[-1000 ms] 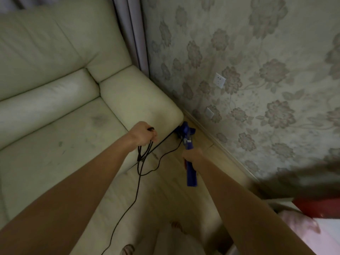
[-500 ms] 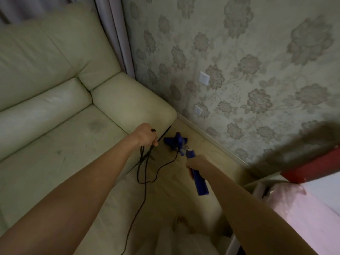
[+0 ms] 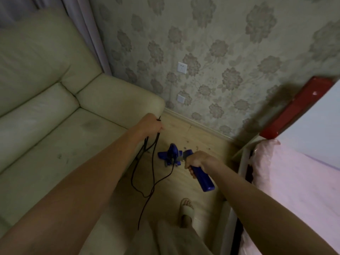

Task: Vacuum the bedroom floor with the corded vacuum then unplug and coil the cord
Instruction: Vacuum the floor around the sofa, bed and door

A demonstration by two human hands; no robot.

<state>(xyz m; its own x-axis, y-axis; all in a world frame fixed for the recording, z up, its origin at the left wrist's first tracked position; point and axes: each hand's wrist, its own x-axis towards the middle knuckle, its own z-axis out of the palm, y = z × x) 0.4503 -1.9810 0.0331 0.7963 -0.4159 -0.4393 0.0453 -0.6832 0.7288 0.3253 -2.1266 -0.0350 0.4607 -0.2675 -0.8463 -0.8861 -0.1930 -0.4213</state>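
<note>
Head view: right hand (image 3: 197, 161) grips the blue vacuum (image 3: 185, 163) by its handle, fingers curled round it, the head on the wooden floor (image 3: 198, 137) near the wall. Left hand (image 3: 150, 125) holds gathered loops of black cord (image 3: 152, 173), fingers closed on them, beside a pale sofa (image 3: 55, 111).

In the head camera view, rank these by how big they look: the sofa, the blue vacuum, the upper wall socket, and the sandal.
1. sofa
2. blue vacuum
3. sandal, though nearer the camera
4. upper wall socket, farther away
</note>
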